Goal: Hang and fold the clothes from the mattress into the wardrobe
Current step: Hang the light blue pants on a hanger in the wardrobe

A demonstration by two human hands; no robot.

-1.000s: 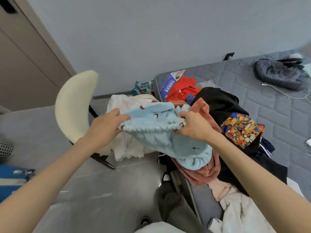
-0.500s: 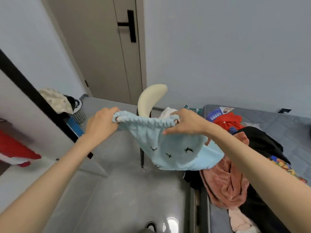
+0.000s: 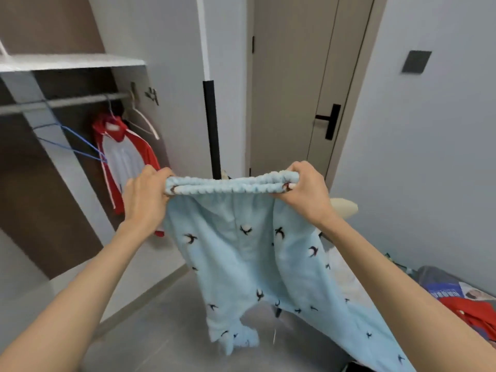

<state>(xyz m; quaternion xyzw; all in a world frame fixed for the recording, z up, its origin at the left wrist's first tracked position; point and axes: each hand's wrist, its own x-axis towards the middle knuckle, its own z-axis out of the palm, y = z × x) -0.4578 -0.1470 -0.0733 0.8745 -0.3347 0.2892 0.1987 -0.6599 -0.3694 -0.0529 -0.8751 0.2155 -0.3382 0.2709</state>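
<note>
Light blue fleece trousers (image 3: 249,253) with small dark bird prints hang in the air in front of me, their legs dangling toward the floor. My left hand (image 3: 145,197) grips the left end of the elastic waistband and my right hand (image 3: 306,191) grips the right end, stretching it flat. The open wardrobe (image 3: 72,63) stands at the left with a rail (image 3: 64,102), a red and white top (image 3: 123,154) on a hanger, a blue hanger (image 3: 72,146) and a pale empty hanger (image 3: 142,119). The mattress corner (image 3: 434,275) shows at the lower right with red clothing (image 3: 472,312).
A closed beige door (image 3: 295,89) with a black handle (image 3: 331,122) faces me. A black post (image 3: 212,124) marks the wardrobe's edge. A cream chair back (image 3: 345,206) pokes out behind my right wrist. Grey floor (image 3: 166,331) lies below.
I lifted the blue trousers off the pile and they unrolled to hang at full length. My view turned left from the mattress to the wardrobe and door.
</note>
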